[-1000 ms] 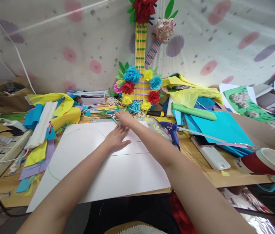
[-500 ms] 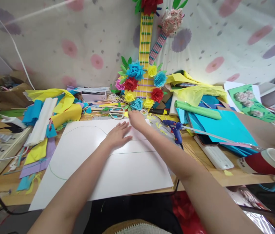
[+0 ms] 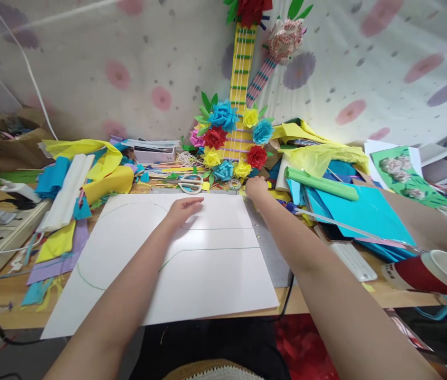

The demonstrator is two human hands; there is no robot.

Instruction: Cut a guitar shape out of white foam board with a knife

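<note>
A white board (image 3: pixel 215 285) with a guitar-like outline drawn in thin green lines lies before me. My left hand (image 3: pixel 184 212) is over its upper middle, fingers stretched out, holding nothing. Beyond the board's far right corner, my right hand (image 3: pixel 257 187) has its fingers curled down among the tools. What it grips, if anything, is hidden; a bit of yellow shows just beside it. White-handled scissors (image 3: pixel 190 183) lie at the board's far edge. The blue glue gun (image 3: pixel 287 205) is partly covered by my right forearm.
A yellow paper guitar (image 3: pixel 243 68) with paper flowers leans against the wall. Crepe paper rolls (image 3: pixel 67 192) and a power strip (image 3: pixel 9 253) are at left. Blue sheets (image 3: pixel 365 211), a white power bank (image 3: pixel 353 261) and a paper cup (image 3: pixel 425 272) are at right. A grey cutting mat (image 3: pixel 273 248) shows beside the board.
My right hand has moved right, from the board's far edge to the tools beyond its corner. My left hand's fingers have drawn together, and it has turned onto its side.
</note>
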